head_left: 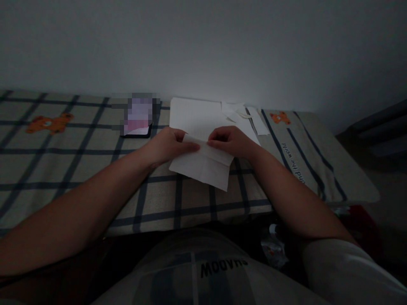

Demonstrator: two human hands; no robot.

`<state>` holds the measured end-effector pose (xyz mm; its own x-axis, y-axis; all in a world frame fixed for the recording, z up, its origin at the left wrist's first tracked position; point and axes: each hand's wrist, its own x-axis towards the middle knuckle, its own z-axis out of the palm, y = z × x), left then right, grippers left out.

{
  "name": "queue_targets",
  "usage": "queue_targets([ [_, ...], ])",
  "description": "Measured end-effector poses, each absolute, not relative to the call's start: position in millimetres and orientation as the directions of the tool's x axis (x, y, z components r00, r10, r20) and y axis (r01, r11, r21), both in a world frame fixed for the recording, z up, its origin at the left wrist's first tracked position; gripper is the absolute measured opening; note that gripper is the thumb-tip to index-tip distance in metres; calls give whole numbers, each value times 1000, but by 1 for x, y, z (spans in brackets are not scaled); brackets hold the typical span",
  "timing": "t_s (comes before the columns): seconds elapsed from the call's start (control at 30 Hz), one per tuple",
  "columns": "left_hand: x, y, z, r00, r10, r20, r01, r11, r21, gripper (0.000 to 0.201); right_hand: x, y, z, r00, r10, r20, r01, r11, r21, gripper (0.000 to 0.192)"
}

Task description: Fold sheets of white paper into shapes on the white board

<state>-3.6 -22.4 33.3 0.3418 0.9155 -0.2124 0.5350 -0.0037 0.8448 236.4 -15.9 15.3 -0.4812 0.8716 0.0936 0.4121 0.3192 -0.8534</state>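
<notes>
Shirt (203, 271) nearest; left hand (167, 146), right hand (230, 140): grip closed, pinching folded paper (205, 167) top edge.

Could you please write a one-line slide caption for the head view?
Left hand and right hand pinch a folded white paper on a plaid cloth.

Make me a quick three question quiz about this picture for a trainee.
1. True or false: both hands touch the folded paper.
2. What lies left of the paper stack by the wall: A phone, B cup, C scissors?
3. Fill in: the checked cloth shows an orange ____ at far left.

Key
1. True: left hand and right hand pinch its top fold.
2. A, the phone.
3. Bear.
</notes>
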Motion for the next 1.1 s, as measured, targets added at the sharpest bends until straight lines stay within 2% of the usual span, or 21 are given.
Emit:
queue_targets([
  [0.63, -3, -22, 31, 347, 920, -183, 555, -45, 831, 25, 230, -19, 12, -489, 858, 155, 376, 368, -851, 31],
  [0.83, -1, -24, 30, 349, 927, -140, 562, -87, 823, 26, 230, -18, 9, -484, 855, 187, 407, 409, -817, 32],
  [1.1, -4, -21, 28, 318, 942, -105, 565, -100, 819, 28, 232, -19, 19, -457, 877, 151, 480, 386, -788, 37],
])
